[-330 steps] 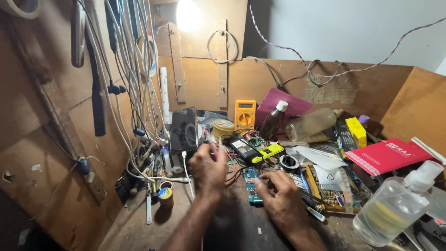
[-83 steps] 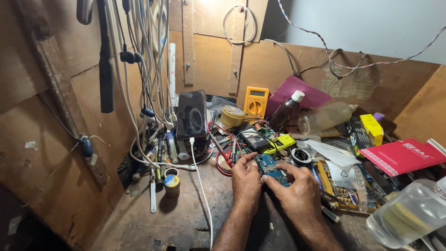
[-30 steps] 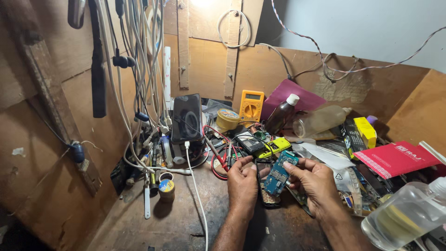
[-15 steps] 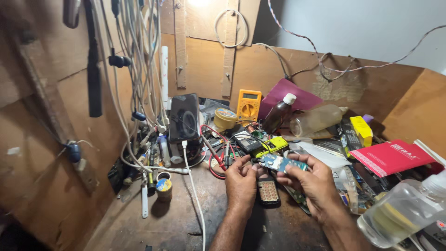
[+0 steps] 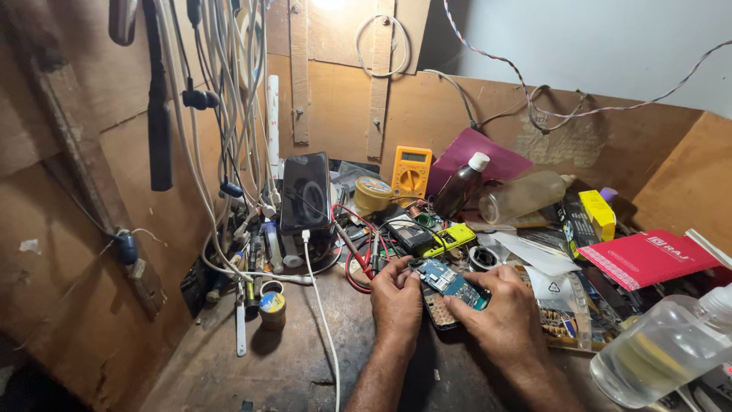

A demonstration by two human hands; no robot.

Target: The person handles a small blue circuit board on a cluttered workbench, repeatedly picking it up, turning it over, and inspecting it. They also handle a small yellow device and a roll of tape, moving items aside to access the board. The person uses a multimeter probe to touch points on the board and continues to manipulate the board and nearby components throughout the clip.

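Observation:
Both my hands meet at the middle of a cluttered wooden workbench. My left hand and my right hand hold a small opened phone with a blue-green circuit board between them, fingertips pinching its edges. The board's keypad end points toward me, low over the bench. Red wires and a yellow phone lie just beyond my fingers.
A yellow multimeter, brown bottle and clear bottle stand at the back. A black phone leans upright at left with a white cable. A red box and plastic liquid bottle sit at right. Cables hang on the left wall.
My hands have brought the circuit board down from a raised, tilted position onto the phone body near the bench. Both hands have closed in around it.

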